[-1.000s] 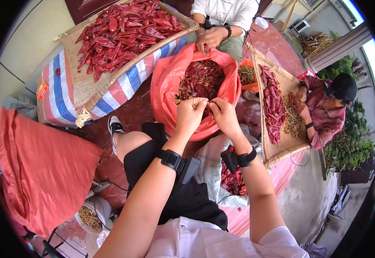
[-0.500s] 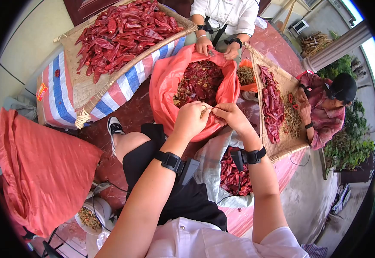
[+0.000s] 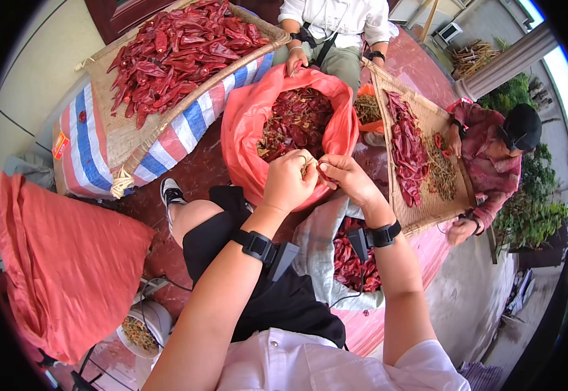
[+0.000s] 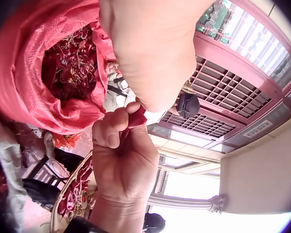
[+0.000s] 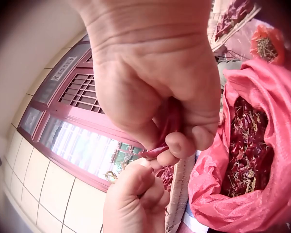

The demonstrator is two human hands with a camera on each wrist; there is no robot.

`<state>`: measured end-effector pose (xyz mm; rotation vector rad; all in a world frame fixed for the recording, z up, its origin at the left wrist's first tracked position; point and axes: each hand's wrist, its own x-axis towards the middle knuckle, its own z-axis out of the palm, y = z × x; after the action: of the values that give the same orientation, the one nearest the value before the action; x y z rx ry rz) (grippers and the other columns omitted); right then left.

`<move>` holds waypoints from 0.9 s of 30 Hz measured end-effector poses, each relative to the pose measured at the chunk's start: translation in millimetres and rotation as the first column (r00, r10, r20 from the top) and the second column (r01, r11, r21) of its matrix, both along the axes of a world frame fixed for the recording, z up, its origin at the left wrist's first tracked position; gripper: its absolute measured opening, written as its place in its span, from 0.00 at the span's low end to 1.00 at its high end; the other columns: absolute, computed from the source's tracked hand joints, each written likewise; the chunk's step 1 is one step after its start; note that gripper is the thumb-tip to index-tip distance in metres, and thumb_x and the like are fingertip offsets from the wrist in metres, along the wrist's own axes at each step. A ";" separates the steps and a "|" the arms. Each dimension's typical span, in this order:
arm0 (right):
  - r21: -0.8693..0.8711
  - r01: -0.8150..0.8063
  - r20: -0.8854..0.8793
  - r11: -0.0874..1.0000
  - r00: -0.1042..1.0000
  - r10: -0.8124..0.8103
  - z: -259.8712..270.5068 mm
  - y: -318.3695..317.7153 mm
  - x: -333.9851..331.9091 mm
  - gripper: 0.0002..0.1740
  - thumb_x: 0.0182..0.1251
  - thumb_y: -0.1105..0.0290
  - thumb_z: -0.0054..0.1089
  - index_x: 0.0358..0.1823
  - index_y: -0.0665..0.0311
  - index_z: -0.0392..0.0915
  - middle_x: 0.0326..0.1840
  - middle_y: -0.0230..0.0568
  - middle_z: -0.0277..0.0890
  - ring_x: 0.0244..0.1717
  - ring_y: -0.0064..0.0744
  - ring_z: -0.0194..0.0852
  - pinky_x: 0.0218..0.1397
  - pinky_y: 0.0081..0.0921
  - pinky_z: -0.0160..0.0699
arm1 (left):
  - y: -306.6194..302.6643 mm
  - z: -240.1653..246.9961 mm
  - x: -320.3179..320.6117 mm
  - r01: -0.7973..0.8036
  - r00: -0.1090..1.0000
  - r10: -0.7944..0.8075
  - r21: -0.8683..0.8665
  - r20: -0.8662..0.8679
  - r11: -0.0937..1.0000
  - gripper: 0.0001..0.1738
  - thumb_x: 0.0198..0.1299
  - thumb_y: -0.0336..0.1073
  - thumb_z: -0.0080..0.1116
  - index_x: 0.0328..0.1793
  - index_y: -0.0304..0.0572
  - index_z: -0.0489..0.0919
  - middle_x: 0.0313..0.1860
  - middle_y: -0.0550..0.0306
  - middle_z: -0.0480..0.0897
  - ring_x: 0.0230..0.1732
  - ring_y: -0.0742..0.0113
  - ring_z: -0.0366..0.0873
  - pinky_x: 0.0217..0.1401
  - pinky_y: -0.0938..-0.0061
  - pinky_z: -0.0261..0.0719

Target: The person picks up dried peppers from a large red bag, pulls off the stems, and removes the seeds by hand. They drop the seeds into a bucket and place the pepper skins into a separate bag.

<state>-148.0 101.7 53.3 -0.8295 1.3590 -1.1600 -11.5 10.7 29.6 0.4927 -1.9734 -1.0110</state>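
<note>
Over the near rim of an open red woven sack [image 3: 240, 150], my two hands meet at the fingertips. The right hand [image 3: 352, 177] grips a dried red chili pepper [image 5: 170, 127], which runs from its palm out past the fingertips. My left hand [image 3: 290, 179] has its fingers curled, with thin pale-green stems [image 5: 111, 175] poking out of it. Its thumb and fingertip are right at the chili's end, beside the right fingertips. In the left wrist view a red piece of the chili [image 4: 137, 118] shows between the hands. Chilies and loose stems [image 3: 297, 120] fill the sack.
A wicker tray heaped with chilies [image 3: 180, 55] lies at upper left. Another wicker tray [image 3: 398, 218] at right bears chilies and stems. A pale sack of chilies [image 3: 310, 251] stands below my right hand, a white bucket [image 3: 160, 316] at lower left. Two people sit opposite and at right.
My hands came slightly nearer to me, and the right wrist turned outward. The person opposite parted their hands. The person at right moved one hand off the tray, toward me.
</note>
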 end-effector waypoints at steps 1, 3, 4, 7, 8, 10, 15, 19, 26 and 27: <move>-0.001 0.003 0.002 1.000 1.000 -0.003 1.1 0.3 1.3 0.07 0.66 0.70 0.48 0.31 0.65 0.73 0.23 0.25 0.67 0.23 0.14 0.58 0.29 0.13 0.60 | 0.6 1.6 0.2 0.003 1.000 -0.003 -0.001 0.002 1.000 0.03 0.47 0.24 0.54 0.24 0.36 0.72 0.22 0.52 0.75 0.23 0.56 0.75 0.27 0.69 0.72; -0.062 -0.004 -0.054 0.998 0.999 0.000 5.3 0.9 3.9 0.07 0.67 0.70 0.49 0.32 0.65 0.73 0.24 0.23 0.66 0.24 0.13 0.59 0.30 0.13 0.61 | 2.5 5.1 0.2 -0.006 0.999 0.009 0.085 -0.035 0.996 0.05 0.45 0.25 0.55 0.23 0.37 0.70 0.22 0.50 0.75 0.25 0.50 0.75 0.28 0.64 0.73; -0.063 -0.003 -0.054 0.998 0.999 0.000 5.7 0.9 4.2 0.07 0.67 0.70 0.49 0.32 0.65 0.73 0.24 0.23 0.66 0.24 0.13 0.59 0.30 0.13 0.61 | 2.5 4.3 0.2 -0.005 0.999 0.008 0.085 -0.035 0.996 0.05 0.45 0.25 0.55 0.23 0.37 0.70 0.22 0.50 0.75 0.25 0.50 0.75 0.28 0.64 0.73; -0.105 -0.044 -0.223 0.994 0.975 0.019 9.6 -0.9 6.2 0.07 0.68 0.70 0.48 0.34 0.66 0.73 0.24 0.22 0.66 0.26 0.13 0.59 0.31 0.13 0.62 | 0.8 2.9 0.3 -0.015 0.998 0.021 0.081 -0.066 0.997 0.01 0.49 0.24 0.54 0.27 0.35 0.75 0.21 0.54 0.76 0.22 0.65 0.74 0.26 0.73 0.71; -0.107 -0.029 -0.265 0.994 0.964 -0.001 13.0 -1.0 8.0 0.07 0.68 0.70 0.49 0.35 0.66 0.73 0.25 0.23 0.66 0.27 0.13 0.60 0.31 0.13 0.62 | 0.6 2.7 0.0 -0.019 0.996 0.027 0.097 -0.080 0.995 0.01 0.50 0.25 0.54 0.27 0.35 0.75 0.22 0.55 0.77 0.22 0.67 0.74 0.26 0.74 0.71; -0.110 -0.013 -0.307 0.994 0.951 -0.022 14.1 -1.9 8.9 0.07 0.68 0.70 0.49 0.35 0.66 0.73 0.26 0.23 0.65 0.27 0.13 0.60 0.32 0.14 0.63 | -0.5 3.2 0.3 -0.021 0.995 0.032 0.113 -0.096 0.993 0.02 0.51 0.25 0.54 0.28 0.35 0.76 0.22 0.56 0.78 0.22 0.69 0.74 0.26 0.75 0.71; -0.065 -0.029 -0.188 0.997 0.982 0.016 11.8 -0.3 2.6 0.08 0.68 0.70 0.49 0.36 0.67 0.73 0.27 0.25 0.67 0.30 0.14 0.61 0.36 0.14 0.65 | 1.3 3.2 0.7 0.022 0.997 -0.003 0.260 -0.075 0.965 0.03 0.50 0.26 0.54 0.28 0.36 0.78 0.24 0.51 0.79 0.24 0.59 0.77 0.29 0.71 0.74; -0.132 -0.035 -0.273 0.991 0.962 -0.002 2.5 0.6 4.5 0.08 0.68 0.71 0.49 0.36 0.68 0.73 0.28 0.26 0.67 0.31 0.14 0.62 0.37 0.15 0.65 | 0.8 -3.2 -0.3 0.041 0.996 -0.011 0.352 -0.086 0.935 0.04 0.51 0.26 0.54 0.29 0.35 0.79 0.23 0.52 0.80 0.22 0.65 0.77 0.28 0.75 0.73; -0.236 -0.074 -0.434 0.969 0.900 -0.037 4.7 0.1 16.9 0.07 0.68 0.73 0.48 0.39 0.68 0.74 0.28 0.26 0.68 0.32 0.15 0.62 0.37 0.15 0.65 | -4.5 -8.7 -1.4 0.062 0.993 -0.013 0.412 -0.121 0.909 0.05 0.51 0.25 0.53 0.31 0.34 0.80 0.22 0.56 0.80 0.22 0.73 0.75 0.28 0.78 0.73; -0.247 -0.085 -0.456 0.965 0.889 -0.039 4.9 1.2 16.8 0.07 0.68 0.73 0.47 0.39 0.68 0.74 0.29 0.26 0.69 0.32 0.15 0.62 0.38 0.15 0.65 | -4.4 -8.7 -1.5 0.066 0.994 -0.020 0.431 -0.111 0.900 0.05 0.51 0.25 0.53 0.31 0.33 0.80 0.22 0.57 0.80 0.23 0.74 0.75 0.28 0.79 0.73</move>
<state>-131.2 102.9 58.1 -1.3747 1.5874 -1.1844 -13.0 6.3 20.8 0.6257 -1.6693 -1.4879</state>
